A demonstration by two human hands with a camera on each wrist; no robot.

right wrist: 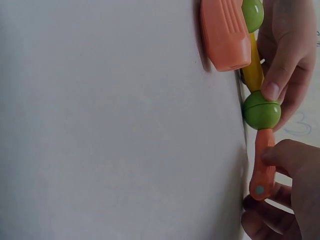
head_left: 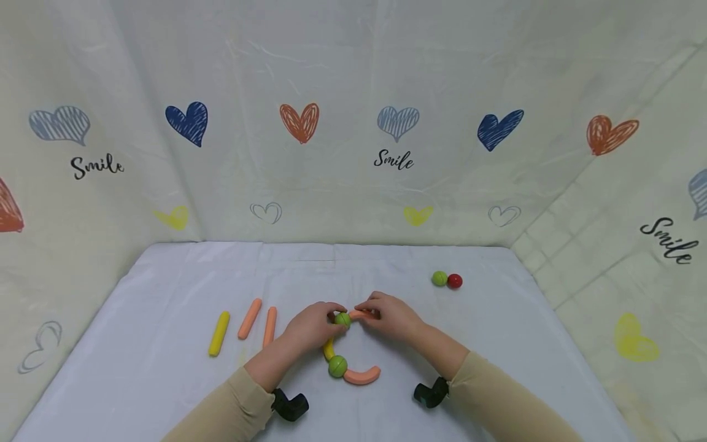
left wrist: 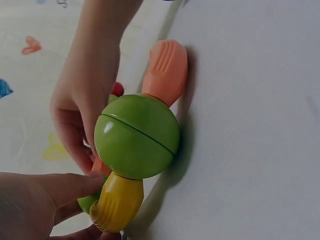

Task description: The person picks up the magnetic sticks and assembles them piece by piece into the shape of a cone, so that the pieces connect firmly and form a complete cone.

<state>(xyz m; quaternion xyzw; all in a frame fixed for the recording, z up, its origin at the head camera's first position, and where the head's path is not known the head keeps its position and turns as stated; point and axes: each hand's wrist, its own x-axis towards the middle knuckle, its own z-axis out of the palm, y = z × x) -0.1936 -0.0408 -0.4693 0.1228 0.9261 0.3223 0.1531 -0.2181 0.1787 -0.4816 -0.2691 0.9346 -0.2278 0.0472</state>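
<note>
My left hand grips a green ball between thumb and fingers. A curved orange stick meets that ball, and my right hand pinches it; the right wrist view shows the thumb on the stick. From the held ball a curved yellow stick leads to a second green ball. Another curved orange stick joins this second ball, its far end free. In the left wrist view, the second ball sits between yellow and orange pieces and partly hides the held ball.
A straight yellow stick and two straight orange sticks lie left of my left forearm, one partly covered by it. At the back right, a green ball and a red ball sit side by side on the white tablecloth.
</note>
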